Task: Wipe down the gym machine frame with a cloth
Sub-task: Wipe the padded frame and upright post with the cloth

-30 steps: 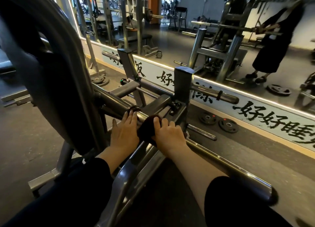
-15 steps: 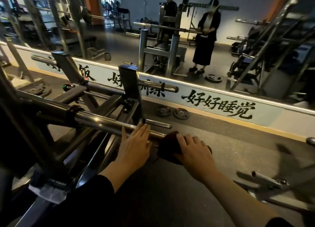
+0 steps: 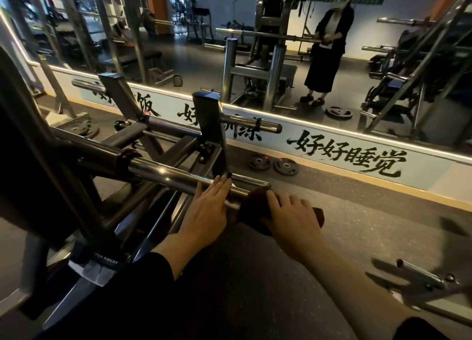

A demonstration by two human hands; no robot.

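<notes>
Chrome bar (image 3: 178, 177) nearly done: your right hand (image 3: 293, 216), fingers curled over the dark cloth (image 3: 251, 207), has slid it out from the frame's (image 3: 163, 161) junction to the bar's free end, left hand (image 3: 207, 207) following flat, fingers straight together.

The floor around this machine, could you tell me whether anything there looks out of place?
Two weight plates lie flat on the floor by the mirror wall rather than racked. Otherwise nothing stands out: the right hand holds the cloth at the bar end.
</notes>
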